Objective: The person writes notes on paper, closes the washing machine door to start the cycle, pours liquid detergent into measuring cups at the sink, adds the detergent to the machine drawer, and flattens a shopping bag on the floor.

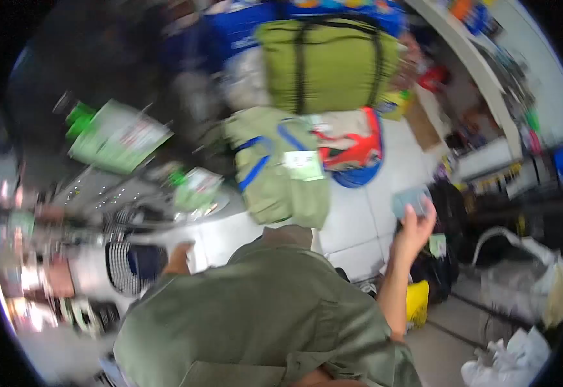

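My right hand (415,226) is raised at the right, its thumb and fingers closed around a small grey-blue cup-like object (409,201); blur hides its exact kind. My left hand (181,253) hangs low beside my body at the left, near the dark table's edge. Its fingers are small and smeared, so their pose is unclear. Ahead of me on the floor lies an olive-green cloth bundle (265,180) with blue straps and a pale green-and-white card (304,165) on it.
A large lime-green bag (333,68) with black straps stands beyond the bundle. Beside it are a red-and-white bag (352,142) and a blue basin (359,177). Two green-capped bottles with pale labels (121,137) stand left; shelves (472,64) and a yellow bag (417,303) line the right.
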The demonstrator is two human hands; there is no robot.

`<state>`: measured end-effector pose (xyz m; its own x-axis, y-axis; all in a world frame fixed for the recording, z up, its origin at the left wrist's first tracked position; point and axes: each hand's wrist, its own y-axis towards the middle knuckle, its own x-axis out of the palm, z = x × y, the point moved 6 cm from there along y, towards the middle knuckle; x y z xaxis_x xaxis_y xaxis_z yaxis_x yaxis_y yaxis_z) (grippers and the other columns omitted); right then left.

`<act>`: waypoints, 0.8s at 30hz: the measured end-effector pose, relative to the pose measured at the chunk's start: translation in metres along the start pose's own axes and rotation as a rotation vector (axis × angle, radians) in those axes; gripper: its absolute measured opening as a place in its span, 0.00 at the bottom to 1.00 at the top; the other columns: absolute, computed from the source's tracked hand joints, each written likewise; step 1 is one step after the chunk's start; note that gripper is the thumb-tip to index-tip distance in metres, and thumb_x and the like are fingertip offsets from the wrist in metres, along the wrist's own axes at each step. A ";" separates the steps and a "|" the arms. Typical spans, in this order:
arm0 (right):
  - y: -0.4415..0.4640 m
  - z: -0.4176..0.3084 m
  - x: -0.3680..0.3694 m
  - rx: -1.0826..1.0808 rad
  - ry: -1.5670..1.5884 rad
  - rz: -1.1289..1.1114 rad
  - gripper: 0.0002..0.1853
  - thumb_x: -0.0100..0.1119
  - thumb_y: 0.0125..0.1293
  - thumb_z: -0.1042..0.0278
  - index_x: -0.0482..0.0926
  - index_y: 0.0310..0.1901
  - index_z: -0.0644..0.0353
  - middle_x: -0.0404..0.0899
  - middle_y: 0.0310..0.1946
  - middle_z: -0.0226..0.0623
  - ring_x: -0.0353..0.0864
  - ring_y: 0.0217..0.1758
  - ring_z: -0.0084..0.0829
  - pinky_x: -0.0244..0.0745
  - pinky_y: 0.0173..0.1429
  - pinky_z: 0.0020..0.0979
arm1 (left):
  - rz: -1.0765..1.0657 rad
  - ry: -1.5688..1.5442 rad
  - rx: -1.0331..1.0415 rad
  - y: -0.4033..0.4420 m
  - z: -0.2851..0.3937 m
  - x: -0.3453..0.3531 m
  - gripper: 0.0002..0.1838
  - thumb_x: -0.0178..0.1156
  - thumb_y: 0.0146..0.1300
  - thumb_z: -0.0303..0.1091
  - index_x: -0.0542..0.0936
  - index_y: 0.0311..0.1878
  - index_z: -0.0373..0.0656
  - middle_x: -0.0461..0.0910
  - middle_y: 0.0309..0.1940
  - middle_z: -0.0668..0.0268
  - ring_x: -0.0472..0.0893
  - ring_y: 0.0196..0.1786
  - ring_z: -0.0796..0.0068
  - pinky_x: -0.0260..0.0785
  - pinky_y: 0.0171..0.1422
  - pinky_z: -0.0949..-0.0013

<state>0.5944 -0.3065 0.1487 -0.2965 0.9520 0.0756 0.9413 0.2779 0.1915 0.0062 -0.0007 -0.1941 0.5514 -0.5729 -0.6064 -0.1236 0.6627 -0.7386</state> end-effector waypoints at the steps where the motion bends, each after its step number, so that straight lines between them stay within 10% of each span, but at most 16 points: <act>1: 0.029 0.008 -0.005 -0.048 -0.023 0.030 0.22 0.59 0.56 0.72 0.66 0.53 0.62 0.71 0.43 0.35 0.71 0.40 0.23 0.67 0.37 0.22 | -0.100 0.057 0.070 -0.005 0.039 0.049 0.31 0.55 0.57 0.56 0.75 0.48 0.34 0.76 0.46 0.56 0.74 0.50 0.57 0.65 0.54 0.59; 3: 0.085 0.005 -0.006 0.089 0.108 0.064 0.25 0.62 0.52 0.79 0.65 0.52 0.64 0.70 0.45 0.34 0.71 0.44 0.24 0.68 0.49 0.25 | -0.251 0.142 0.163 -0.013 0.106 0.134 0.30 0.54 0.57 0.56 0.75 0.48 0.35 0.76 0.46 0.56 0.74 0.49 0.57 0.65 0.53 0.59; 13: 0.406 -0.003 -0.116 -0.071 -0.203 0.173 0.21 0.64 0.46 0.76 0.66 0.42 0.64 0.73 0.32 0.35 0.72 0.28 0.23 0.70 0.32 0.23 | -0.380 0.167 0.260 -0.024 0.358 0.307 0.29 0.54 0.57 0.55 0.76 0.47 0.36 0.76 0.41 0.56 0.75 0.44 0.59 0.66 0.49 0.59; 17: 0.557 0.001 -0.188 -0.219 -0.645 0.232 0.30 0.68 0.40 0.54 0.71 0.42 0.67 0.77 0.36 0.44 0.76 0.37 0.32 0.70 0.44 0.30 | -0.362 0.117 0.257 -0.044 0.420 0.334 0.28 0.53 0.58 0.55 0.76 0.47 0.36 0.76 0.40 0.56 0.75 0.42 0.59 0.66 0.47 0.59; 24: 0.838 0.015 -0.228 -0.403 -1.375 0.213 0.33 0.62 0.43 0.44 0.74 0.50 0.56 0.69 0.52 0.47 0.68 0.56 0.46 0.66 0.56 0.42 | -0.234 -0.024 0.075 -0.099 0.466 0.411 0.27 0.53 0.58 0.54 0.76 0.46 0.37 0.76 0.37 0.56 0.75 0.39 0.60 0.67 0.43 0.60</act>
<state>1.4534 -0.2883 0.2772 0.4453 0.4013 -0.8004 0.7698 0.2850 0.5712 0.6299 -0.0772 -0.2327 0.5778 -0.7037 -0.4136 0.0706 0.5479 -0.8336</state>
